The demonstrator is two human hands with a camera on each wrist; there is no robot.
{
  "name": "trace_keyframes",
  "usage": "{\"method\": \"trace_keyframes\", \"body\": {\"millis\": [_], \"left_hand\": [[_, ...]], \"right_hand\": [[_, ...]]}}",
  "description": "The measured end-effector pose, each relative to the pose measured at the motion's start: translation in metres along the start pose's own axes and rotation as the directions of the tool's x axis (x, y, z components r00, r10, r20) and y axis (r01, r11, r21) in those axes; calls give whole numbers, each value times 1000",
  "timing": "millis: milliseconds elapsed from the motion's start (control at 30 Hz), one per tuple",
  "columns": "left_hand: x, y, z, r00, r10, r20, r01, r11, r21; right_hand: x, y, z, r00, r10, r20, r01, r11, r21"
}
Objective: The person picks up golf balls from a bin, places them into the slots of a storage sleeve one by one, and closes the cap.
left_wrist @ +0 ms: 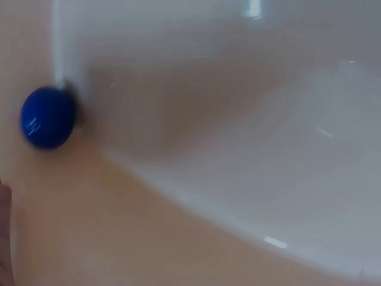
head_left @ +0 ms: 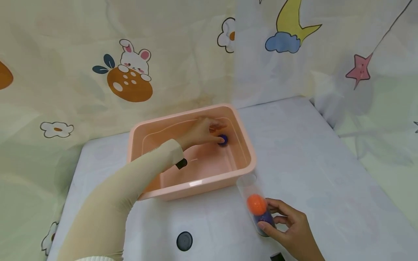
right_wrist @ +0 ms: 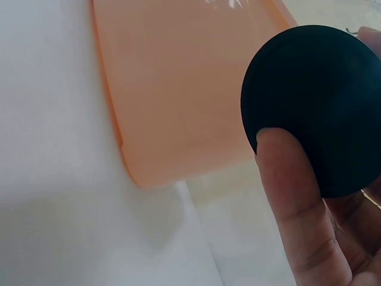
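Inside the pink plastic basin (head_left: 209, 159), my left hand (head_left: 202, 132) reaches down at the far right corner. Its thumb tip overlaps a small blue ball (head_left: 223, 140) in the head view, with the fingers bent loosely above. In the left wrist view, the blue ball (left_wrist: 49, 118) lies on its own and only a sliver of hand shows at the left edge. My right hand (head_left: 290, 224) grips a clear tube (head_left: 245, 185) near its lower end. An orange ball (head_left: 256, 204) sits in the tube above a dark blue ball (head_left: 266, 218). The tube's dark round base (right_wrist: 315, 107) faces the right wrist camera.
A black round cap (head_left: 184, 241) lies on the white-covered table (head_left: 300, 145) in front of the basin. The tube's upper end is close to the basin's front right corner. Behind the table hangs a printed cloth (head_left: 183, 54).
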State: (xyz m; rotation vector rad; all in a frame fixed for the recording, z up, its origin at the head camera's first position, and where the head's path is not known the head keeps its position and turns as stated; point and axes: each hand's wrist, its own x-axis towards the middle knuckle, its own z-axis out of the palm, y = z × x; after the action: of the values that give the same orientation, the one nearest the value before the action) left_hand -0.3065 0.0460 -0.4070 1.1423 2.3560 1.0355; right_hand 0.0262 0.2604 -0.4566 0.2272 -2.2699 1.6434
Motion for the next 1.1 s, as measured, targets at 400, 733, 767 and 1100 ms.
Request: {"method": "trace_keyframes", "body": {"millis": [400, 733, 767, 1100], "left_hand": [[5, -20, 23, 972, 228, -58, -222, 970, 97], [-1, -12, 20, 969, 233, -78, -238, 969, -62], [-4, -7, 18, 977, 200, -71, -204, 977, -65], [-13, 11, 5, 959, 283, -8, -283, 959, -21]], "right_hand": [[-2, -2, 4, 998, 59, 14, -59, 997, -43], [-2, -2, 5, 998, 55, 27, -54, 998, -37], [-2, -2, 5, 998, 57, 30, -56, 998, -32], [-2, -3, 6, 999, 40, 35, -39, 999, -28]]}}
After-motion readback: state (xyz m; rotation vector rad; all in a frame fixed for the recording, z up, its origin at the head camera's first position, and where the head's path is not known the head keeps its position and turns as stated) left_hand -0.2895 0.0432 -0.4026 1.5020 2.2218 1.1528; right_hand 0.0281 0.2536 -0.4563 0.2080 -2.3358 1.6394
